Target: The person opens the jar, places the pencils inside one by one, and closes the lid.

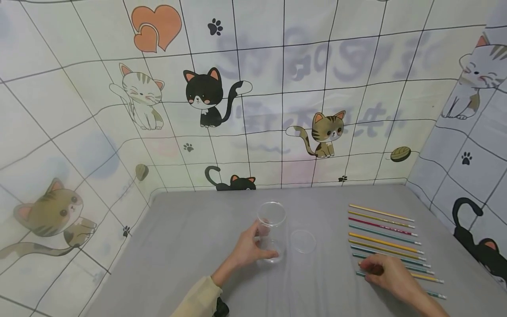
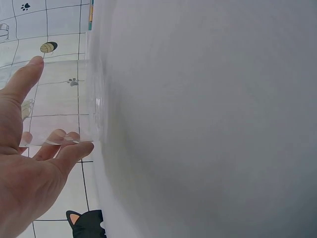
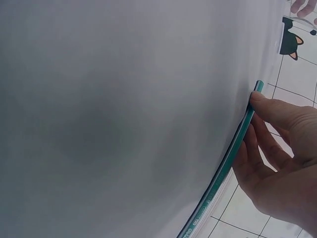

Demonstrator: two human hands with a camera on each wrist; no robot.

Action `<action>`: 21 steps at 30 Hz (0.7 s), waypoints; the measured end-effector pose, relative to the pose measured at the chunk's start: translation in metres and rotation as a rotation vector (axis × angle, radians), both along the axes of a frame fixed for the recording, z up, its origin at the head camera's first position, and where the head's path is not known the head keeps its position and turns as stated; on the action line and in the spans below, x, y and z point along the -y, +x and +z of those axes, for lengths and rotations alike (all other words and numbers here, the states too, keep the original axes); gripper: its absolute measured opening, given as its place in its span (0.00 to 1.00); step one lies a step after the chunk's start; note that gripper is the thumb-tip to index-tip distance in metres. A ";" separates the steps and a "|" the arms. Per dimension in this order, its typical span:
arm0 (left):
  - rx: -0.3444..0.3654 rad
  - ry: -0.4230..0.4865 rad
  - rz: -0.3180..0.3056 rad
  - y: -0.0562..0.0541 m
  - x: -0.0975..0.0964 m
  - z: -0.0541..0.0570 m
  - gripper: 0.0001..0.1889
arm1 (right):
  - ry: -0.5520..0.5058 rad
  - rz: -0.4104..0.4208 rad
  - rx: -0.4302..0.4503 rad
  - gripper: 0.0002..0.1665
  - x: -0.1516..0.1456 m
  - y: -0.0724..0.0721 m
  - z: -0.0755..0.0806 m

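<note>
My left hand [image 1: 248, 248] grips a clear plastic cylinder [image 1: 279, 232] that stands upright mid-table with its round mouth facing up. Its thumb and fingers wrap the lower wall, and the left wrist view shows the see-through wall [image 2: 59, 101] between them. On the right side, my right hand [image 1: 390, 275] pinches the green pencil [image 1: 435, 294] nearest to me, close to its left end. In the right wrist view the thumb lies against the green pencil [image 3: 218, 183], with the other fingers behind it. A yellow pencil [image 1: 428, 278] runs partly hidden under this hand.
Several more pencils, including a red pencil [image 1: 382, 226], lie in a spaced row beyond my right hand. A clear round lid [image 1: 303, 241] rests flat just right of the cylinder. The grey tabletop [image 1: 190, 229] meets cat-printed cloth walls [image 1: 261, 154] at the back and sides.
</note>
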State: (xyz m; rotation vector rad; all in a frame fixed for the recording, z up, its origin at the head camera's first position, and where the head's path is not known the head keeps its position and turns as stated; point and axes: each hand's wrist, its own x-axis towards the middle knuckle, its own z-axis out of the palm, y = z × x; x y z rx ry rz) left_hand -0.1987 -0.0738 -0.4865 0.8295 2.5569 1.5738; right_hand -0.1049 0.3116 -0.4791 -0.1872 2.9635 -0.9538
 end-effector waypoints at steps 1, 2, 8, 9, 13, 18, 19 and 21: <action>-0.002 0.000 0.000 0.000 0.000 0.000 0.48 | -0.001 -0.001 0.005 0.16 0.000 0.000 0.000; -0.005 0.001 -0.001 0.000 0.000 0.001 0.48 | -0.001 0.001 0.007 0.16 0.000 -0.001 0.000; -0.001 0.009 -0.002 0.001 0.000 0.003 0.46 | -0.015 0.092 -0.053 0.14 -0.006 0.000 0.000; 0.002 0.015 0.001 0.001 0.000 0.003 0.45 | -0.020 0.106 -0.060 0.14 -0.007 0.000 0.000; 0.018 0.033 0.013 0.000 0.001 0.004 0.44 | -0.041 0.128 -0.059 0.12 -0.008 -0.001 0.001; 0.040 0.037 0.000 -0.001 0.002 0.002 0.44 | -0.032 0.115 -0.026 0.12 -0.007 0.000 0.002; 0.039 0.036 -0.003 -0.001 0.001 0.001 0.44 | -0.025 0.113 -0.022 0.11 -0.007 0.000 0.002; 0.037 0.035 -0.008 0.000 0.001 -0.001 0.44 | -0.021 0.110 -0.016 0.11 -0.007 0.000 0.002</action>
